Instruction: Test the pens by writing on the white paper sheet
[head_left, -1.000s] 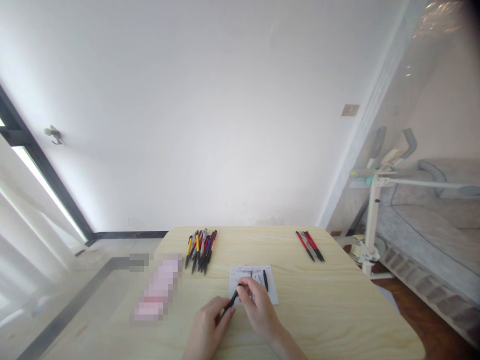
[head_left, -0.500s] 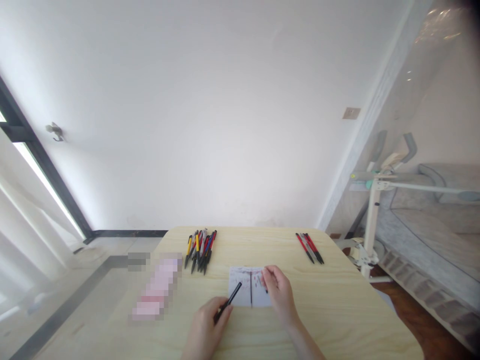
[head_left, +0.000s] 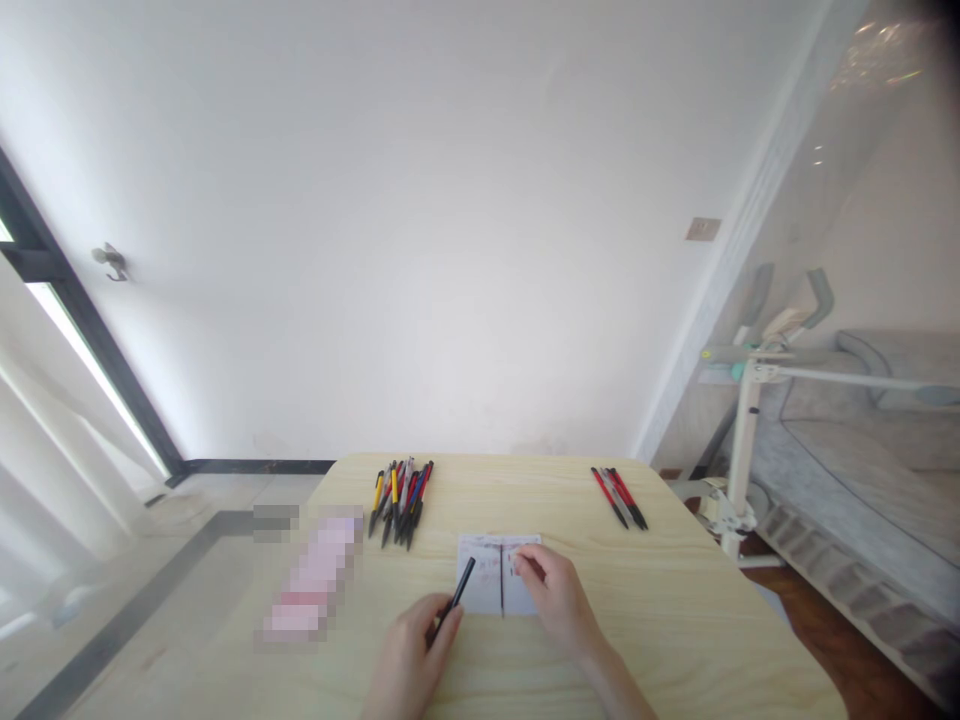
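Note:
My left hand (head_left: 418, 645) is closed around a black pen (head_left: 461, 588), which tilts up and away from me over the left edge of a white paper sheet (head_left: 480, 595). Dark and reddish marks cover the upper part of the sheet. Down its middle runs a thin dark strip (head_left: 502, 585), perhaps a slim rod; its lower end pokes slightly past the near edge. My right hand (head_left: 555, 590) hovers at the sheet's right side with thumb and fingers pinched together. Whatever sits between those fingertips is too small and hidden to name.
On the light wooden table (head_left: 645, 620), a pile of yellow, red, blue and grey pens (head_left: 401, 505) lies at the back left. Several red and grey pens (head_left: 619, 497) lie at the back right. A blurred pink item (head_left: 315, 580) shows at the left.
My right hand has shifted slightly left and down over the sheet, its fingers still pinched. The black pen in my left hand has moved a little left and steepened.

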